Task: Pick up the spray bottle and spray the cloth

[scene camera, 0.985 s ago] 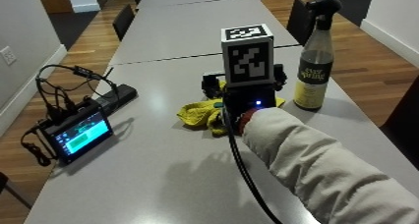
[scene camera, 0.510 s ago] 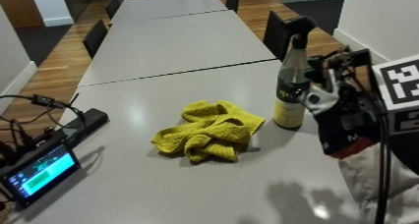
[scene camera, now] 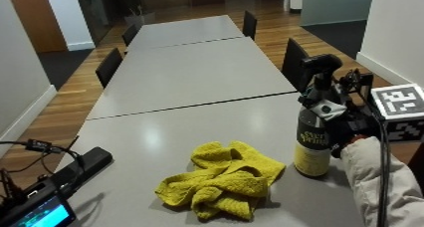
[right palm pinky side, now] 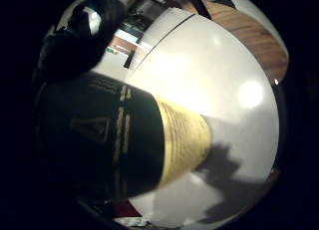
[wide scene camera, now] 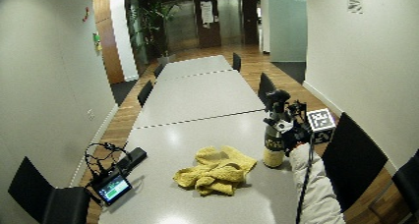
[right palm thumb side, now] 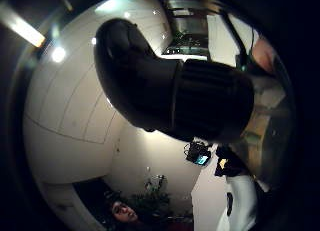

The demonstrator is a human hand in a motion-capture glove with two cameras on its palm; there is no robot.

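Spray bottle [scene camera: 315, 132] upright on bench [scene camera: 199, 82], just beside yellow cloth [scene camera: 222, 179] — hand [scene camera: 344, 125] against its neck, closure impossible to tell. Best wrapped below trigger — lifted straight, nozzle toward cloth.

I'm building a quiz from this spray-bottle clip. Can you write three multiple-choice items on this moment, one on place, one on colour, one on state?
1. Where is the spray bottle?
A. on the table, beside the cloth
B. lying on the cloth
C. on the floor

2. What colour is the cloth?
A. blue
B. yellow
C. white

3. How does the cloth lie?
A. folded square
B. hung over a chair
C. crumpled in a heap

Answers: 1 A, the bottle stands upright on the table, right of the cloth, with the gloved right hand at it; 2 B, it is yellow in both outside views; 3 C, it sits bunched on the tabletop.
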